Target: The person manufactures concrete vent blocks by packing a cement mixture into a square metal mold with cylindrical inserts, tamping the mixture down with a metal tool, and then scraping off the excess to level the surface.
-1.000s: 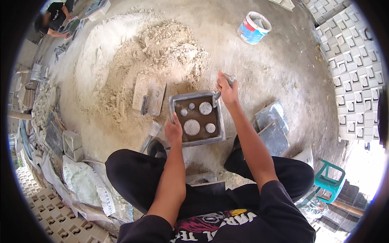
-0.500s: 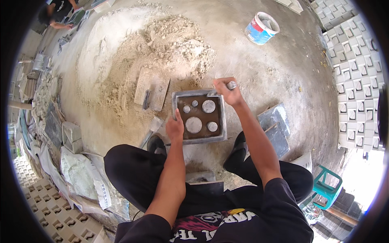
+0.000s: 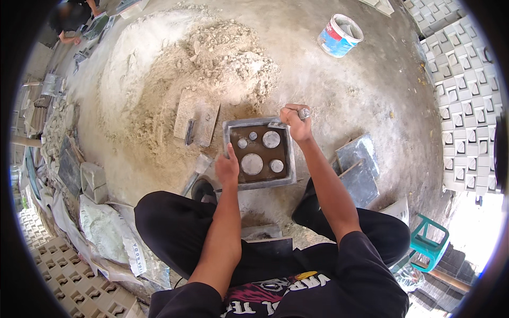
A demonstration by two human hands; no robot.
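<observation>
A square grey mould (image 3: 263, 185) lies on the floor between my feet. Brown, damp-looking material (image 3: 263, 155) fills it, with several round grey discs of different sizes, such as the large disc (image 3: 252, 164), standing out. My left hand (image 3: 227, 167) is closed on the mould's left side, the thumb along the rim. At the far right corner, my right hand (image 3: 298, 123) grips the rounded handle of a small trowel (image 3: 304, 113). Its short flat blade (image 3: 276, 125) rests at the inner edge of the far rim. The fingers under my left hand are partly hidden.
Beyond the mould is a heap of pale powder (image 3: 222, 50), with a handled float (image 3: 197, 121) at its near edge. A paint bucket (image 3: 340, 36) stands far right. Dark plates (image 3: 358, 169) lie right, near a green stool (image 3: 428, 241). Another person's hand (image 3: 69, 39) shows far left.
My right hand and the trowel blade have shifted slightly toward me, at the mould's far rim. My left hand keeps its hold. The other person's hand has moved a little left.
</observation>
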